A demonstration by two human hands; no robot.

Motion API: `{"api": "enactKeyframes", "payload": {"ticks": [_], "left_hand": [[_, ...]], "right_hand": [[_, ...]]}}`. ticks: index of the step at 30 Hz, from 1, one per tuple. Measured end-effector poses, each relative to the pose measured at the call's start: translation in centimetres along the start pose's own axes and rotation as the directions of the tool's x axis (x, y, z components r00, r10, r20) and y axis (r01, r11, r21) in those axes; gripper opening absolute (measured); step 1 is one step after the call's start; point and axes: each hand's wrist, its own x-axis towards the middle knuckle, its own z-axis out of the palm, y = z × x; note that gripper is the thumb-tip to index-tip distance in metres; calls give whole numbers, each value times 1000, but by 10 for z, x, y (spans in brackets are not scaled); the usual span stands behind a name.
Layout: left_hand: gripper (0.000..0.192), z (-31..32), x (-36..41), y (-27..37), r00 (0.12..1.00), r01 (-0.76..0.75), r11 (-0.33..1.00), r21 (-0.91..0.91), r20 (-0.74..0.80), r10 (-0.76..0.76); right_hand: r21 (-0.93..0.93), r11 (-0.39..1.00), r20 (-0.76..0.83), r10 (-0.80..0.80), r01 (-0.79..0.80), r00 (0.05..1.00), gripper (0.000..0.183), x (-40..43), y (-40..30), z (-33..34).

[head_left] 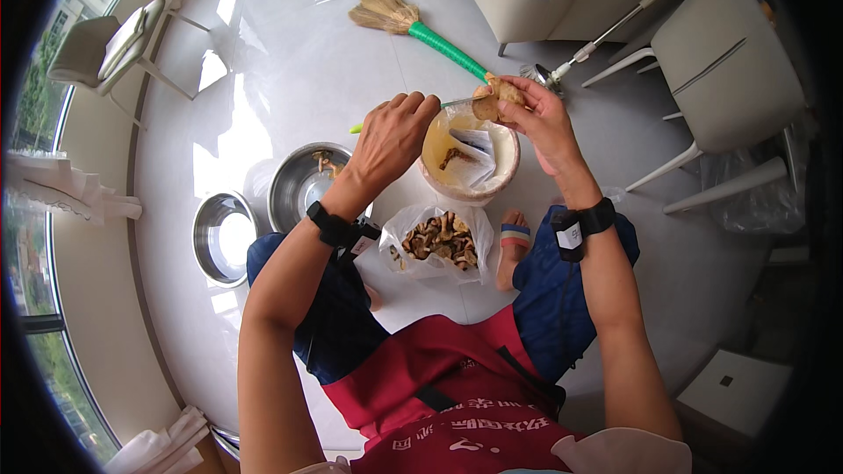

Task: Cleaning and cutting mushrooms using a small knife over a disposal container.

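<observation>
My left hand [400, 135] is closed around a small knife, whose light green handle end [356, 128] sticks out behind the fist. Its thin blade [459, 102] reaches to the right and meets a tan mushroom [490, 105]. Fingers and thumb of my right hand [541, 120] pinch that mushroom over the right rim of a waste bin [507, 158]. Inside the bin are a pale liner, crumpled white paper [484, 164] and dark scraps. Below it, an open clear plastic bag [393, 230] holds many brown mushrooms [441, 240] between my feet.
Left of the bin stand a larger steel basin [280, 174] with a few mushroom pieces [323, 159] and a smaller steel bowl [204, 237]. Beyond lies a straw broom [388, 13] with a green handle. Chairs [731, 59] and a mop [609, 29] are at the right.
</observation>
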Motion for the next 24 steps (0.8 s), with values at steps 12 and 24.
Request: {"api": "enactKeyframes", "payload": {"ticks": [12, 24], "left_hand": [[11, 5, -1, 4, 1000, 13, 994, -108, 25, -10], [9, 4, -1, 10, 999, -19, 995, -102, 44, 23]], "right_hand": [[57, 998, -3, 17, -17, 1000, 38, 2, -1, -6], [30, 1000, -11, 4, -3, 1000, 38, 1, -3, -7]]}}
